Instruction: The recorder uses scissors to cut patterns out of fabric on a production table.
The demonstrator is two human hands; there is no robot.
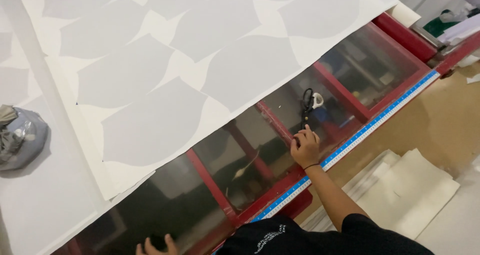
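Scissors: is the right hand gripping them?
No. The scissors lie free on the glass table top, and the right hand rests flat on the glass just short of them.
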